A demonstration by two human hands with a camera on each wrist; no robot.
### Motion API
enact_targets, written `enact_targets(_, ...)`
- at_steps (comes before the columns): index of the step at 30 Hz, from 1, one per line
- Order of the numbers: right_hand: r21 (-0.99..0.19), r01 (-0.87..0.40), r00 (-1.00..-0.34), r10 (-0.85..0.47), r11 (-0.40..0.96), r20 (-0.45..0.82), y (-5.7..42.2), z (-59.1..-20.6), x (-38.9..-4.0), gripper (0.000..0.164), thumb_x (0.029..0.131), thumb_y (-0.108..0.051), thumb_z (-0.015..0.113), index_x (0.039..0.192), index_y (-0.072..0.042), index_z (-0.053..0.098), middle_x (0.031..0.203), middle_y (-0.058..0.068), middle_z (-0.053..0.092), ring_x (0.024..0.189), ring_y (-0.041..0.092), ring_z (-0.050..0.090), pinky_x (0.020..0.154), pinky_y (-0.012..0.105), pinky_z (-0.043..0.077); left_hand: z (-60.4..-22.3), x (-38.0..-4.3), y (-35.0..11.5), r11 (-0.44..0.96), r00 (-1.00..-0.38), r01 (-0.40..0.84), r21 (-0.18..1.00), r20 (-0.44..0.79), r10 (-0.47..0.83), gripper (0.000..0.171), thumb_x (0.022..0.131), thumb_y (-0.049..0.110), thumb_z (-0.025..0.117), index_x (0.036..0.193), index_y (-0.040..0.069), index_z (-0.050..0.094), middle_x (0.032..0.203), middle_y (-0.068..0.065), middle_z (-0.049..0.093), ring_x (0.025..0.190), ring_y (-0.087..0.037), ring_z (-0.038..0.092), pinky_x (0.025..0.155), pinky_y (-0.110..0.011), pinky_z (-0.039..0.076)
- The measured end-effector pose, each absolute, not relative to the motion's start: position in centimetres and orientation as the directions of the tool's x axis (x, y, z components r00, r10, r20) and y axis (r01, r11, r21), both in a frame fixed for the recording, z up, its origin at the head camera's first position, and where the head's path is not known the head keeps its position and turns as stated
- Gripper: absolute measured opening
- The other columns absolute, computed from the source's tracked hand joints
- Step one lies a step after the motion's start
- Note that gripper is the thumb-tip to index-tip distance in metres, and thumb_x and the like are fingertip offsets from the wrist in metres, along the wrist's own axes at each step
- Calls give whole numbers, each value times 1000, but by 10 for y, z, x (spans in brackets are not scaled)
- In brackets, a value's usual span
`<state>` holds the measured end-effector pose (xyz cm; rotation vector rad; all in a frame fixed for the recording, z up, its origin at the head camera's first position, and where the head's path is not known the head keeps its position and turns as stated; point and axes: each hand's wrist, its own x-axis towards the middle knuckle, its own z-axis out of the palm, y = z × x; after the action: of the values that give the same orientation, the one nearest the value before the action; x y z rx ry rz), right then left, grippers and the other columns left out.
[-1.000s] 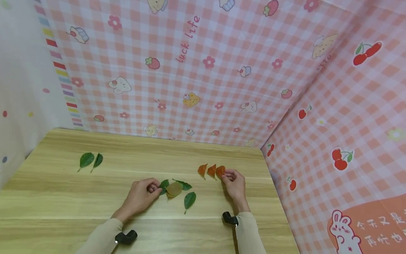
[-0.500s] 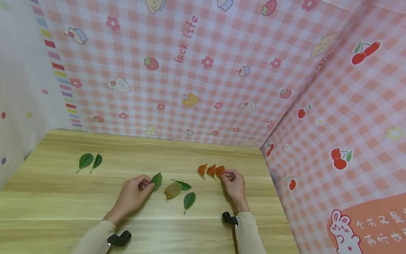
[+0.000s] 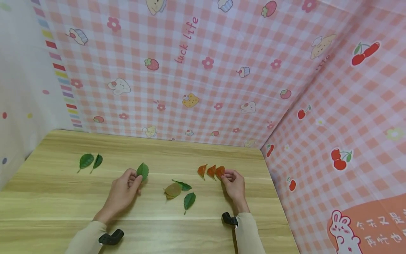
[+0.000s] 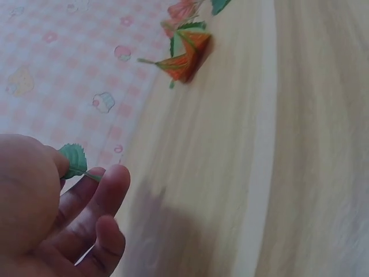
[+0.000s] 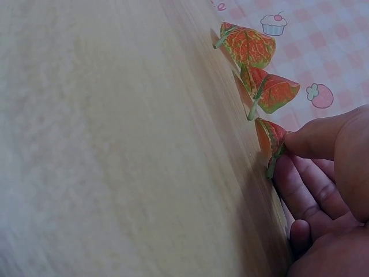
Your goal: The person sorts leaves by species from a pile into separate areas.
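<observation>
My left hand (image 3: pixel 121 190) pinches a serrated green leaf (image 3: pixel 142 171) between thumb and fingers, its tip pointing up and away. In the left wrist view the same leaf (image 4: pixel 74 160) shows with its thin stem by the fingertips. Farther right, my right hand (image 3: pixel 234 183) pinches the edge of the rightmost of three orange-red leaves (image 3: pixel 220 172), which stand in a row. Close up in the right wrist view, that leaf (image 5: pixel 273 135) is folded, with green veins and a short stem low over the table.
Two green leaves (image 3: pixel 86 161) lie at the back left. Yellowish-brown leaves (image 3: pixel 173 189) overlap mid-table, a dark green leaf (image 3: pixel 184 185) against them and another green leaf (image 3: pixel 189 200) nearer me. Checked pink cloth walls (image 3: pixel 171 116) bound the wooden table (image 3: pixel 177 233).
My left hand has lifted the green leaf from beside the yellowish-brown leaves and carried it left and slightly back. My right hand stays at the orange-red leaf.
</observation>
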<state>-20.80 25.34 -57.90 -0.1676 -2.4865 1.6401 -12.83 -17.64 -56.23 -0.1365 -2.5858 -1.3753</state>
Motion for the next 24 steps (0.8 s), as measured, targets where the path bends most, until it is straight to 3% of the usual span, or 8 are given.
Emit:
enact_targets(12, -913, -4, -983, 168, 409, 80, 254, -580, -208, 19, 104, -1, 79, 122, 3, 78, 114, 24, 81, 97, 13, 71, 80, 16, 55, -562, -134, -199, 549, -954, 209, 809, 292, -67, 12, 113, 9, 68, 120, 0, 66, 99, -16, 83, 71, -11, 79, 72, -16, 57)
enact_targets(18, -911, -8, -982, 167, 412, 84, 254, -581, -207, 19, 104, -1, 79, 123, 2, 78, 113, 21, 81, 95, 9, 70, 80, 16, 56, -561, -137, -211, 588, -939, 182, 788, 317, -134, 10, 111, 11, 72, 112, 1, 73, 91, -14, 84, 72, -8, 79, 73, -7, 49)
enact_targets(24, -913, -2, -982, 169, 409, 78, 253, -580, -207, 20, 104, -1, 78, 124, 2, 78, 114, 23, 81, 98, 13, 71, 81, 16, 55, -562, -139, -223, 642, -905, 135, 755, 357, -229, 12, 105, 10, 78, 107, -2, 78, 98, -22, 85, 74, -5, 75, 66, -3, 45)
